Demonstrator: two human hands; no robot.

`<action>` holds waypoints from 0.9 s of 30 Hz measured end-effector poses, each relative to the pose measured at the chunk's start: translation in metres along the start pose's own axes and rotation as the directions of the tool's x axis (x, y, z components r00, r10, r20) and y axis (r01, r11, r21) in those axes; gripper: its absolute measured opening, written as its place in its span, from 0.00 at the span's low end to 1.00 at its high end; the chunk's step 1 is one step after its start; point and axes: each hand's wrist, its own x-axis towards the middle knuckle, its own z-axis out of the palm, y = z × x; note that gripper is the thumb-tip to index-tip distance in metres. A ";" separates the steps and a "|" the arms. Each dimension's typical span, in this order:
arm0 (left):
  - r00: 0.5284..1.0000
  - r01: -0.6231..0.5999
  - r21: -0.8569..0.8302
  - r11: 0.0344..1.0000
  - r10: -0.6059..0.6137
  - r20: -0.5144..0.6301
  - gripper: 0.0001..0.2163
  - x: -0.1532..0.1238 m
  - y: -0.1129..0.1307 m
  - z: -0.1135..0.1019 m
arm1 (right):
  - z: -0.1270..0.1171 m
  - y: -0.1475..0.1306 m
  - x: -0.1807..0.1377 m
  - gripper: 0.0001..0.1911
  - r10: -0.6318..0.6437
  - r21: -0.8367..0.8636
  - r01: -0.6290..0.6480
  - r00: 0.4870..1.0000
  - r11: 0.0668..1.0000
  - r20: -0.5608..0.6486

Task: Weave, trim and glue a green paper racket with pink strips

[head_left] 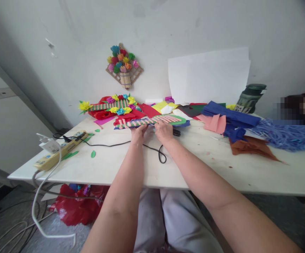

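Note:
A green oval panel (180, 119) woven with pink strips, with blue beneath it, is raised at a slant above the table's middle. My left hand (138, 133) grips its near edge, thumb along the rim. Just to the right, my right hand (163, 130) is closed against the same edge, its fingers pressed together. A thin pale tip shows between the hands; what the right fingers hold is too small to make out. Behind the right wrist lies a black-handled tool (177, 133), partly hidden, near a looping black cord (163, 156).
A finished-looking woven panel with paper flowers (120, 104) lies at the back left. A power strip (60, 151) with plugs sits left. Coloured sheets (228, 114), blue shredded strands (289, 135) and a dark bottle (251, 98) occupy the right. Another person's head shows far right.

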 end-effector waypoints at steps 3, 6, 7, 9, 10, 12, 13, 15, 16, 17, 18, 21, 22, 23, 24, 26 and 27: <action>1.000 0.000 0.008 1.000 0.000 -0.001 0.31 0.000 -0.001 0.000 | -0.001 0.000 -0.001 0.16 -0.015 0.003 0.015 1.000 1.000 -0.012; 1.000 0.004 0.013 1.000 -0.004 -0.030 0.30 0.001 -0.002 0.000 | -0.003 0.000 -0.002 0.15 -0.027 0.004 0.027 0.999 1.000 -0.027; 0.999 0.005 0.014 1.000 -0.004 -0.043 0.30 0.001 -0.002 0.000 | -0.003 0.000 -0.002 0.15 -0.026 0.003 0.026 0.999 1.000 -0.028; 0.998 0.008 0.019 1.000 -0.007 -0.065 0.29 0.002 -0.002 0.000 | -0.003 0.000 -0.002 0.15 -0.028 0.003 0.028 0.999 1.000 -0.030; 0.997 0.010 0.020 1.000 -0.009 -0.073 0.29 0.002 -0.002 0.000 | -0.003 0.001 -0.002 0.15 -0.028 0.004 0.028 0.999 1.000 -0.030; 0.997 0.015 0.018 1.000 -0.013 -0.080 0.27 0.002 -0.001 0.001 | -0.004 0.001 -0.002 0.15 -0.022 0.010 0.023 0.999 1.000 -0.026; 0.997 0.016 0.017 1.000 -0.015 -0.080 0.26 0.002 -0.001 0.001 | -0.004 0.001 -0.003 0.15 -0.017 0.014 0.018 1.000 1.000 -0.020; 0.998 0.018 0.013 1.000 -0.017 -0.069 0.24 0.002 -0.001 0.000 | -0.004 0.001 -0.003 0.15 -0.009 0.017 0.009 1.000 1.000 -0.010; 0.998 0.018 0.010 1.000 -0.017 -0.061 0.24 0.002 -0.001 0.000 | -0.005 0.001 -0.003 0.15 -0.009 0.016 0.009 1.000 1.000 -0.005; 0.998 0.017 0.006 1.000 -0.017 -0.054 0.24 0.002 -0.001 0.000 | -0.005 0.001 -0.003 0.15 -0.010 0.013 0.010 1.000 1.000 -0.002; 0.999 0.016 0.003 1.000 -0.016 -0.048 0.24 0.002 -0.001 0.000 | -0.005 0.001 -0.003 0.15 -0.012 0.009 0.012 1.000 1.000 0.000; 0.999 0.014 -0.003 1.000 -0.014 -0.043 0.24 0.002 -0.001 0.000 | -0.005 0.001 -0.002 0.15 -0.019 -0.007 0.019 1.000 1.000 0.003; 0.999 0.016 -0.002 1.000 -0.016 -0.044 0.24 0.002 -0.001 0.000 | -0.005 0.001 -0.002 0.15 -0.020 -0.012 0.020 1.000 1.000 0.007; 0.999 0.021 0.001 1.000 -0.021 -0.046 0.24 0.002 0.000 0.000 | -0.004 0.000 -0.002 0.16 -0.020 -0.016 0.020 1.000 1.000 0.013; 0.999 0.025 0.003 1.000 -0.025 -0.048 0.24 0.001 0.000 0.000 | -0.004 0.000 -0.002 0.16 -0.018 -0.020 0.019 1.000 1.000 0.020; 0.998 0.030 0.005 1.000 -0.029 -0.050 0.23 0.001 0.000 0.001 | -0.003 -0.001 -0.001 0.16 -0.012 -0.021 0.013 0.999 1.000 0.030; 0.998 0.029 0.003 1.000 -0.029 -0.048 0.23 0.000 0.000 0.001 | -0.003 -0.001 -0.001 0.16 -0.011 -0.017 0.011 0.999 1.000 0.031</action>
